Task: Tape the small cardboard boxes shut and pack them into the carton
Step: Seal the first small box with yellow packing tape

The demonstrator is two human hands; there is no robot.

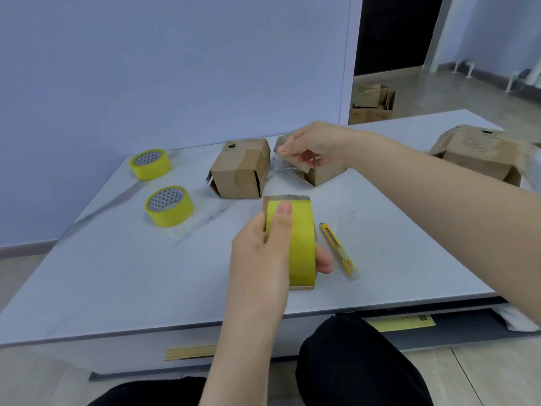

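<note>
My left hand [265,253] grips a yellow tape roll [298,244] on edge above the white table, thumb on its outer face. My right hand [310,146] pinches the free end of a clear tape strip [288,168] over a small cardboard box [323,172], which it partly hides. A second small box [241,171] lies to the left of that one, its side flaps loose and old tape on its top. The larger open carton [483,155] sits at the table's far right edge.
Two more yellow tape rolls [150,164] [169,206] lie flat at the table's left. A yellow utility knife [339,249] lies right of the held roll. Cardboard boxes [371,104] stand on the floor behind the table [117,273]. My knees are below the front edge.
</note>
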